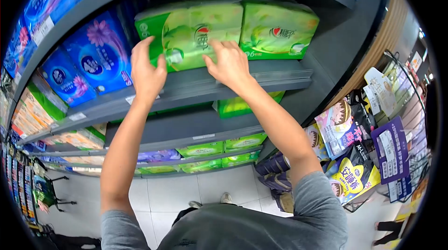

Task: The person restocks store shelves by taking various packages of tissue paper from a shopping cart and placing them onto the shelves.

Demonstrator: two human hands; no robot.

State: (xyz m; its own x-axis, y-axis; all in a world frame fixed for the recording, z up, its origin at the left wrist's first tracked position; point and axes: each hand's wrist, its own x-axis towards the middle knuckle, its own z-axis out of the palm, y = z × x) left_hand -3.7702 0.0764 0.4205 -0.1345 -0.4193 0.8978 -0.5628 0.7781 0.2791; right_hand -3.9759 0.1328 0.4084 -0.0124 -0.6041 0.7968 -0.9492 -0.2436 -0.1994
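Note:
A green tissue pack (pixel 186 28) sits on the upper shelf in the middle of the view. At its left end is my left hand (pixel 148 70), fingers apart, thumb near the pack's lower front. My right hand (pixel 228 63) rests against the right part of its front, fingers spread and slightly bent. Neither hand is wrapped round anything. A second green pack (pixel 280 31) stands directly to the right on the same shelf. Blue tissue packs (pixel 95 52) stand to the left of my left hand.
The grey shelf edge (pixel 233 82) runs under my hands. Lower shelves hold more green packs (pixel 200 149) and a purple pack (pixel 158 155). A wire rack with hanging bags (pixel 352 175) and a purple price sign (pixel 391 149) stands at the right. Black legs show at lower right.

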